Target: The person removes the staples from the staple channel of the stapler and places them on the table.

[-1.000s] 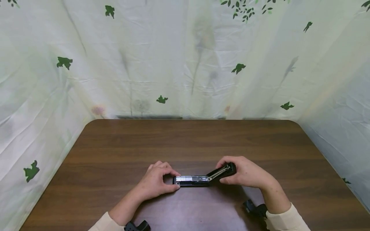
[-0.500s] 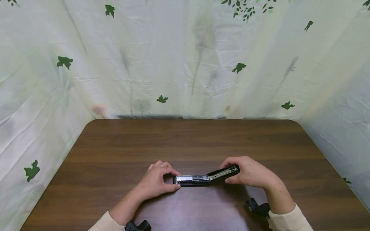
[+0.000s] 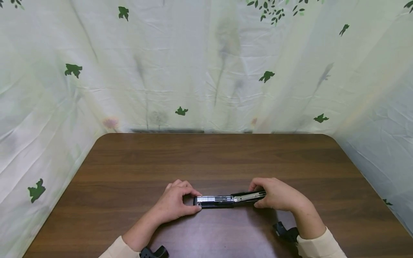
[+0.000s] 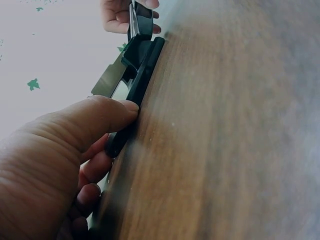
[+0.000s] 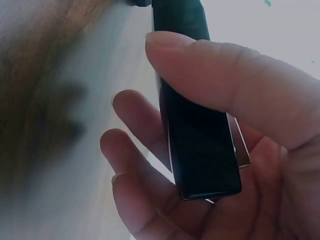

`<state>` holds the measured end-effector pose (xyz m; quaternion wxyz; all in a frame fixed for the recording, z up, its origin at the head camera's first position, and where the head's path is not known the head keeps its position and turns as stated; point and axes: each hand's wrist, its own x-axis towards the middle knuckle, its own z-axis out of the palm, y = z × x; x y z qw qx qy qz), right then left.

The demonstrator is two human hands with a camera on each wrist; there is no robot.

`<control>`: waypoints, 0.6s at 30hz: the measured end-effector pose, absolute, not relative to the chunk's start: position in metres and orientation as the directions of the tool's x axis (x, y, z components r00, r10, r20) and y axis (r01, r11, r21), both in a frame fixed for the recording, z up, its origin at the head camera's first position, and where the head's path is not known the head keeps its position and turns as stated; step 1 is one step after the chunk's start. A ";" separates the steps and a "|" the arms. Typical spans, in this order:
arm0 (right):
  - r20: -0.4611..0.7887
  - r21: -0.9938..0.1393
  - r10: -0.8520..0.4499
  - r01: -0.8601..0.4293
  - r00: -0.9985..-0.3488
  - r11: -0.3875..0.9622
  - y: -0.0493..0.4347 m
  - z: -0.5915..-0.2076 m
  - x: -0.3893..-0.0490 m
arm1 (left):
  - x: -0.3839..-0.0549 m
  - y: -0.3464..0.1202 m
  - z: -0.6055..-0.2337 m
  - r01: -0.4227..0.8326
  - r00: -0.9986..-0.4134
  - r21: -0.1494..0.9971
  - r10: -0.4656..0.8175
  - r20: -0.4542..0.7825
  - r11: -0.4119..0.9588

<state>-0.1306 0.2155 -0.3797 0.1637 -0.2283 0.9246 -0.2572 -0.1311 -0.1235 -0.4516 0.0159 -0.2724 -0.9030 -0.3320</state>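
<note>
A black stapler (image 3: pixel 214 204) with a silver metal magazine lies opened out across the table in the head view. Its base is at the left, and its top cover (image 3: pixel 248 196) is swung far back to the right, almost in line with the base. My left hand (image 3: pixel 175 202) pinches the base's left end between thumb and fingers; the left wrist view shows the thumb (image 4: pixel 112 112) pressed on the base's side. With my right hand (image 3: pixel 279 195) I grip the cover's end, thumb on one side and fingers around the other, as the right wrist view shows.
The brown wooden table (image 3: pixel 206 157) stretches beyond and to both sides of the hands. A pale curtain (image 3: pixel 193 71) with green leaf shapes hangs behind it. Black wrist devices (image 3: pixel 285 232) sit below both hands.
My right hand has swung the stapler's cover downward and outward to the right, from steeply raised to nearly flat. My left hand and the base have stayed put.
</note>
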 end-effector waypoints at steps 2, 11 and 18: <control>-0.185 -0.544 -0.501 -0.337 -0.845 0.768 0.215 -0.380 -0.130 | -0.131 -0.123 -0.451 0.499 -0.852 0.591 0.481 0.205 0.633; -0.183 -0.528 -0.481 -0.327 -0.857 0.784 0.212 -0.379 -0.129 | -0.131 -0.124 -0.453 0.514 -0.846 0.577 0.484 0.222 0.634; -0.110 -0.554 -0.485 -0.352 -0.868 0.755 0.206 -0.379 -0.130 | -0.131 -0.124 -0.453 0.520 -0.844 0.571 0.485 0.229 0.635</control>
